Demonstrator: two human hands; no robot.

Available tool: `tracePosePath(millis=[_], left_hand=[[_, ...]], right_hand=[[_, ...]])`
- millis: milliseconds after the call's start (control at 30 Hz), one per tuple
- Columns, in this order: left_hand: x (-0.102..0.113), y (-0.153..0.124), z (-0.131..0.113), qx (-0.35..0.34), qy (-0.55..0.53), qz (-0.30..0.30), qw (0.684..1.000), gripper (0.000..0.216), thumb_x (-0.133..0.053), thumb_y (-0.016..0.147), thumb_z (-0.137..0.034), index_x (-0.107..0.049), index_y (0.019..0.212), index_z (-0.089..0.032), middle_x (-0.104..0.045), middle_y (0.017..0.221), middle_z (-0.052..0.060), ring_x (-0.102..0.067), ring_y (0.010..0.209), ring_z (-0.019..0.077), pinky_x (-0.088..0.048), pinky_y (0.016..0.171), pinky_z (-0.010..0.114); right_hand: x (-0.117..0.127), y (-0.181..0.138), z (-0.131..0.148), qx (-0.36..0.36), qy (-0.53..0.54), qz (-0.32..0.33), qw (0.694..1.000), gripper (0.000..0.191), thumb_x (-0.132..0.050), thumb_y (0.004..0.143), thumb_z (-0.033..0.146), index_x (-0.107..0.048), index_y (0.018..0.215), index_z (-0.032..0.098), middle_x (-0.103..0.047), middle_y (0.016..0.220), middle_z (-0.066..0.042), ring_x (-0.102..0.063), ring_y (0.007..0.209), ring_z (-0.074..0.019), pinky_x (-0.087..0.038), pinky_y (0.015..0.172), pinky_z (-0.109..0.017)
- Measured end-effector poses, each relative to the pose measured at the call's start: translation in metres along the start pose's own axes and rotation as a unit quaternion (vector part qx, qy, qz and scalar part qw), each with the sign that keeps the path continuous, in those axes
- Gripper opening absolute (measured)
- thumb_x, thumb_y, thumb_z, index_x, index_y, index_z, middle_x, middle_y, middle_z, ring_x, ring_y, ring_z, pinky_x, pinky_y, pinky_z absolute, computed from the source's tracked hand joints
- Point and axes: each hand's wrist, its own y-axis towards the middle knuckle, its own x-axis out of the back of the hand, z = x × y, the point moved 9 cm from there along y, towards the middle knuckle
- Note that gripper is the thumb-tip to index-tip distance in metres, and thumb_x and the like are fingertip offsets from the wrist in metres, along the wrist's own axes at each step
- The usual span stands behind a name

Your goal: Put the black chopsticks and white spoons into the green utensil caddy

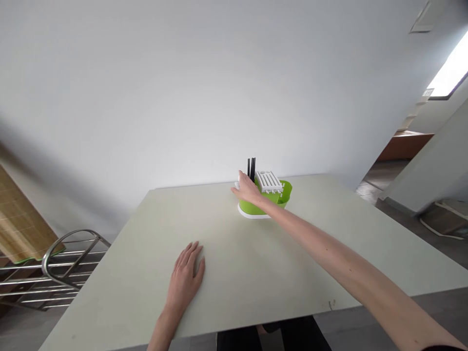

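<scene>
My left hand (185, 275) lies flat on the pale table, fingers stretched out, holding nothing. My right hand (247, 188) reaches over to the left end of a green utensil holder (252, 208) near the wall. Between its thumb and fingers shows a small white piece (237, 185), mostly hidden, whose kind I cannot make out. Several black chopsticks (252, 168) stand upright in the holder just behind that hand. A white slotted top (269, 181) covers the middle of the holder, and a rounded green compartment (287, 191) forms its right end. My right hand and wrist hide part of the holder's front.
The pale table (153, 229) meets a white wall (190, 97) at the back. Metal rails (69, 258) of a rack stand left of the table, with a bamboo mat (25, 219) above them. A doorway area with a bright window (451, 68) lies on the right.
</scene>
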Motion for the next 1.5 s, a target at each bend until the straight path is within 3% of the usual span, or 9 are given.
tracePosePath(millis=[367, 567, 667, 800, 900, 1000, 1100, 1300, 1500], left_hand=[[-0.001, -0.001, 0.0, 0.005, 0.0, 0.006, 1.0, 0.044, -0.049, 0.105, -0.043, -0.062, 0.142, -0.024, -0.061, 0.153, 0.009, -0.052, 0.146, 0.0307, -0.048, 0.118, 0.055], [0.001, 0.0, -0.002, 0.005, -0.003, 0.006, 1.0, 0.042, -0.049, 0.105, -0.043, -0.062, 0.141, -0.026, -0.061, 0.153, 0.008, -0.052, 0.145, 0.0304, -0.048, 0.118, 0.055], [0.001, 0.001, -0.002, 0.007, -0.002, 0.007, 1.0, 0.042, -0.049, 0.105, -0.043, -0.062, 0.14, -0.026, -0.061, 0.153, 0.007, -0.052, 0.146, 0.0303, -0.047, 0.119, 0.054], [0.0, 0.003, -0.003, 0.001, -0.004, 0.008, 1.0, 0.044, -0.048, 0.104, -0.045, -0.062, 0.141, -0.025, -0.061, 0.153, 0.008, -0.052, 0.146, 0.0308, -0.047, 0.119, 0.055], [0.0, 0.005, -0.003, -0.003, -0.002, 0.007, 1.0, 0.045, -0.048, 0.104, -0.046, -0.062, 0.141, -0.024, -0.061, 0.152, 0.01, -0.052, 0.145, 0.0313, -0.047, 0.119, 0.055], [0.002, 0.006, -0.005, -0.004, 0.001, 0.011, 1.0, 0.045, -0.048, 0.104, -0.046, -0.061, 0.141, -0.023, -0.061, 0.152, 0.01, -0.053, 0.145, 0.031, -0.047, 0.118, 0.055], [0.004, 0.007, -0.006, -0.003, 0.006, 0.018, 1.0, 0.045, -0.048, 0.104, -0.046, -0.06, 0.142, -0.025, -0.061, 0.152, 0.009, -0.053, 0.145, 0.0307, -0.048, 0.118, 0.055], [0.005, 0.009, -0.007, -0.001, 0.015, 0.028, 1.0, 0.045, -0.048, 0.105, -0.047, -0.06, 0.142, -0.025, -0.061, 0.153, 0.008, -0.053, 0.145, 0.0304, -0.049, 0.117, 0.053], [0.006, 0.011, -0.005, -0.005, 0.025, 0.034, 0.999, 0.044, -0.049, 0.105, -0.046, -0.059, 0.143, -0.026, -0.06, 0.153, 0.007, -0.053, 0.145, 0.03, -0.05, 0.117, 0.053]], right_hand=[[0.004, -0.024, 0.006, 0.106, 0.013, -0.021, 0.994, 0.082, -0.054, 0.097, 0.03, -0.015, 0.166, 0.011, -0.03, 0.171, -0.019, -0.038, 0.153, -0.031, -0.042, 0.118, -0.046], [0.05, -0.098, 0.006, 0.216, 0.025, -0.121, 0.969, 0.065, -0.047, 0.102, 0.027, -0.025, 0.163, 0.022, -0.041, 0.166, -0.012, -0.04, 0.153, -0.0264, -0.04, 0.121, -0.047], [0.071, -0.138, -0.018, 0.245, 0.016, -0.183, 0.952, 0.05, -0.043, 0.104, 0.024, -0.039, 0.154, 0.025, -0.049, 0.158, -0.011, -0.045, 0.148, -0.0252, -0.041, 0.12, -0.046], [0.077, -0.152, -0.089, 0.132, -0.002, -0.27, 0.954, 0.042, -0.046, 0.102, 0.027, -0.048, 0.143, 0.02, -0.055, 0.146, -0.018, -0.051, 0.14, -0.03, -0.046, 0.114, -0.048], [0.055, -0.14, -0.131, 0.073, -0.049, -0.238, 0.967, 0.049, -0.045, 0.102, 0.032, -0.045, 0.146, 0.012, -0.058, 0.142, -0.023, -0.048, 0.142, -0.0361, -0.044, 0.114, -0.053], [0.024, -0.127, -0.144, 0.096, -0.122, -0.162, 0.975, 0.049, -0.042, 0.105, 0.034, -0.048, 0.146, 0.009, -0.059, 0.146, -0.023, -0.036, 0.152, -0.037, -0.039, 0.118, -0.054], [0.006, -0.122, -0.147, 0.107, -0.176, -0.12, 0.971, 0.046, -0.035, 0.107, 0.034, -0.052, 0.145, 0.012, -0.058, 0.148, -0.022, -0.038, 0.151, -0.0351, -0.036, 0.119, -0.057], [0.005, -0.118, -0.166, 0.061, -0.226, -0.113, 0.966, 0.051, -0.028, 0.11, 0.037, -0.052, 0.145, 0.011, -0.056, 0.148, -0.024, -0.04, 0.149, -0.0353, -0.036, 0.115, -0.061], [0.02, -0.111, -0.212, 0.005, -0.239, -0.112, 0.964, 0.054, -0.025, 0.109, 0.039, -0.049, 0.148, 0.011, -0.053, 0.152, -0.025, -0.036, 0.152, -0.0346, -0.036, 0.116, -0.059]])
